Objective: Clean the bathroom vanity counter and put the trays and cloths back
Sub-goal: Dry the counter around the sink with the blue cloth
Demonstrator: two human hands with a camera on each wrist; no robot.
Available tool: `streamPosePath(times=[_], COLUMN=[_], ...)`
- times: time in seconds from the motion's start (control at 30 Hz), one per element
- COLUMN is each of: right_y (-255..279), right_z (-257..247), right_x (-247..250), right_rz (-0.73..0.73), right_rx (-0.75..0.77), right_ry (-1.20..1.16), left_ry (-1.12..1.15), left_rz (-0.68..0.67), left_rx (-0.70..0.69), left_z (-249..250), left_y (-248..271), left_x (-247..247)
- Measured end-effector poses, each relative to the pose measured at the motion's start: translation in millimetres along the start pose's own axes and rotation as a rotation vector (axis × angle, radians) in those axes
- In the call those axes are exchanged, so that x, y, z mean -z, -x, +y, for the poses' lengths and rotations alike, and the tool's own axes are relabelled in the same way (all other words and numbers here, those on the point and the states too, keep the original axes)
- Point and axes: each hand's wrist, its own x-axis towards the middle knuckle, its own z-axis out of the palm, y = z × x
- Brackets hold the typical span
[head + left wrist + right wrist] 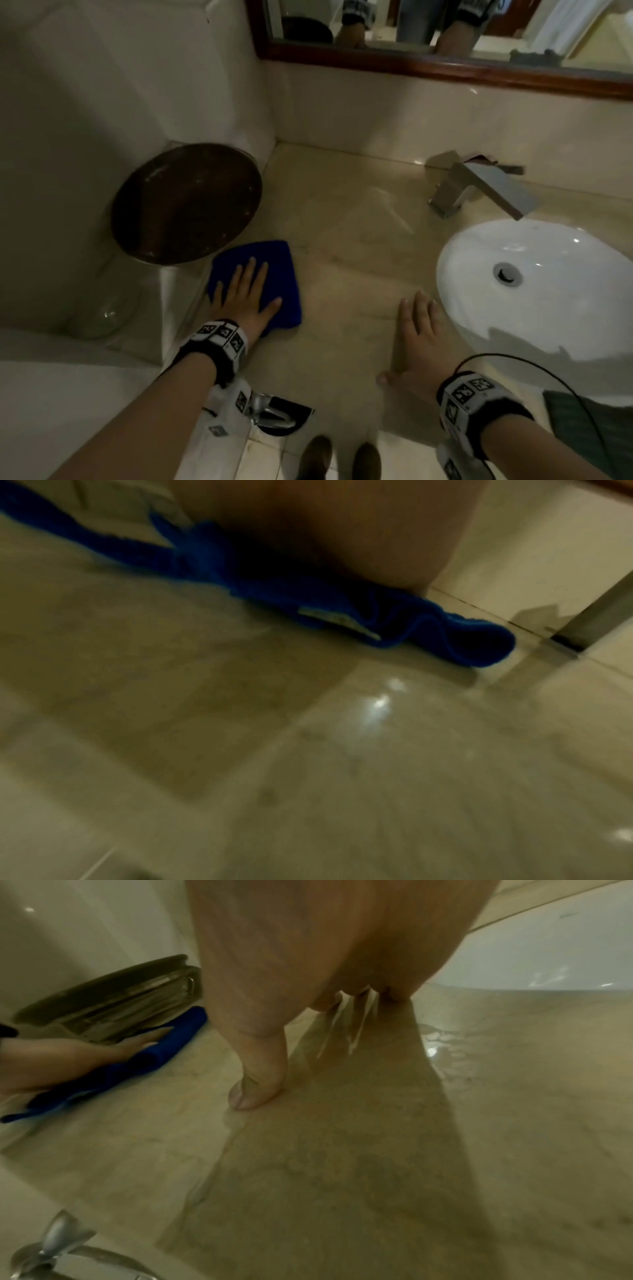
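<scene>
A folded blue cloth (281,274) (479,647) (178,1039) lies on the beige marble counter (342,240) near its left end. My left hand (245,298) (68,1056) presses flat on the cloth with fingers straight and spread. My right hand (416,342) (308,961) rests flat on the bare counter beside the white basin (548,325), fingers straight and thumb out to the left. A round dark tray (186,204) (113,993) leans against the left wall, just behind the cloth.
A chrome faucet (479,188) stands behind the basin, under a wood-framed mirror (445,65). A grey cloth (589,425) hangs at the front right edge. A toilet flush handle (270,411) and my shoes show below the counter's front edge. Wet patches glisten on the counter (445,1047).
</scene>
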Motion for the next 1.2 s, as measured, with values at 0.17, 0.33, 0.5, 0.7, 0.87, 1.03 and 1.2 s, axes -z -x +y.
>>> streamPosePath(times=[0.17,0.33,0.5,0.7,0.87,1.03,1.2], right_y=[5,9,8,-3,-1,3,6], right_z=[-12,-22,-24,-16,-18,-21,-19], right_x=[7,15,17,11,12,18,16], right_rz=[-0.002,-0.029,-0.037,-0.070,-0.086,-0.071,-0.053], right_rx=[-0.058,-0.085,-0.088,-0.066,-0.061,-0.076,-0.055], right_ry=[-0.014,-0.089,-0.141,-0.137,-0.110,-0.129,-0.151], left_ry=[-0.002,-0.017,0.027,0.101,0.078,-0.026,-0.103], left_rz=[0.069,0.033,0.047,0.039,0.067,-0.004,-0.087], left_rx=[0.005,-0.059,-0.025,0.096,0.089,-0.198,-0.301], left_z=[-1,-9,-3,45,64,66,18], left_y=[57,101,68,-38,-44,48,88], left_x=[-34,-60,-38,23,23,-23,-38])
